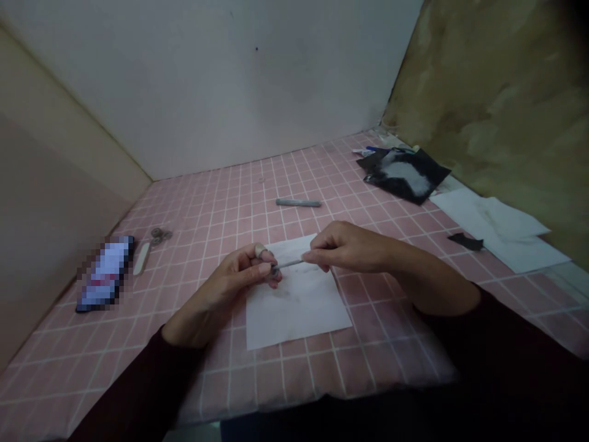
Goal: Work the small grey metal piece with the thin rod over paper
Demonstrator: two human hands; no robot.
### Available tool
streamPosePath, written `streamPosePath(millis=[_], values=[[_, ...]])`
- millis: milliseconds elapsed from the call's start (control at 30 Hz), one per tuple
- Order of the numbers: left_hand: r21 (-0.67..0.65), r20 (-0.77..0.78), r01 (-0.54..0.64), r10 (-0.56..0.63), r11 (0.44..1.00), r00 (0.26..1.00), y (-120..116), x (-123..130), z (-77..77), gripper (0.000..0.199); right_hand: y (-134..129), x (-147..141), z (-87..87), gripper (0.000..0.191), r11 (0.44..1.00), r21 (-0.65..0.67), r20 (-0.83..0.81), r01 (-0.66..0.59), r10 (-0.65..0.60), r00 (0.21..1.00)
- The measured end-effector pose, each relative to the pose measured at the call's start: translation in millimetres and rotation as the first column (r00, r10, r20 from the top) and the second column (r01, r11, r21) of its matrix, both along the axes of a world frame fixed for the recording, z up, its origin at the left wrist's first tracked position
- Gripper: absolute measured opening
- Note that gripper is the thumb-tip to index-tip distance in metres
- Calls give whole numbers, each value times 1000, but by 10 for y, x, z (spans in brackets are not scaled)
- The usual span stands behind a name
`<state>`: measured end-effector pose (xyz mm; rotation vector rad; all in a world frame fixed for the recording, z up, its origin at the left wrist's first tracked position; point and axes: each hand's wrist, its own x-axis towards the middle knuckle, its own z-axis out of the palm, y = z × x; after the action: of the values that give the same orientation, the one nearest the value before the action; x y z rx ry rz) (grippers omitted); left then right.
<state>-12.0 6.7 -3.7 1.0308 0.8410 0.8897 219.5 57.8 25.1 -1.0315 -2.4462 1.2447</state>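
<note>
- Paper (299, 313), a white sheet with grey smudges, lies in the head view near the front edge of the pink-checked table (221, 212); its place under both hands probably lets it catch dust or crumbs.
- The left hand (232, 273) pinches a small dark grey piece (275, 270) between thumb and fingers, above the sheet, seemingly to steady it; its exact shape is too small to tell.
- The right hand (347, 247) grasps a thin grey rod (291, 263) at one end, the other end meeting the piece. Gripping the far end likely keeps those fingers out of the way.
- A thicker grey rod (298, 202) lies beyond the sheet, between it and the table's back edge, probably within easy reach.
- Toward the left edge lie a dark-rimmed phone (105, 273), a pale flat stick (142, 258) and small grey round pieces (157, 232), outside the working spot.
- Near the right edge, a black sheet with a whitish patch (418, 184) may hold powder; white papers (515, 239) and a black scrap (467, 242) sit beside it.
</note>
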Motion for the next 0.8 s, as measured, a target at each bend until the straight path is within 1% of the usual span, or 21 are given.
streamPosePath(millis=[67,200,367,533,667,800], values=[[19,-9,-5,5,1000,1000,2,-1,5,18,-1,-5,1,39,1000,-19,5,13,-13,1000],[16,-50,-3,4,1000,999,-2,1,11,16,6,0,-3,38,999,-49,30,3,-1,1000],[59,-56,-16,19,998,998,-6,-4,5,17,8,0,-21,41,998,-64,9,4,-3,1000],[84,-97,-58,66,995,993,-22,24,8,16,4,-25,-46,40,996,-92,44,18,-14,999],[134,-86,-128,141,983,986,-12,20,2,20,40,16,-64,42,992,-124,8,31,-30,1000],[147,-82,-134,147,980,986,-13,21,-7,21,29,-16,-80,43,985,-166,3,38,-38,999]])
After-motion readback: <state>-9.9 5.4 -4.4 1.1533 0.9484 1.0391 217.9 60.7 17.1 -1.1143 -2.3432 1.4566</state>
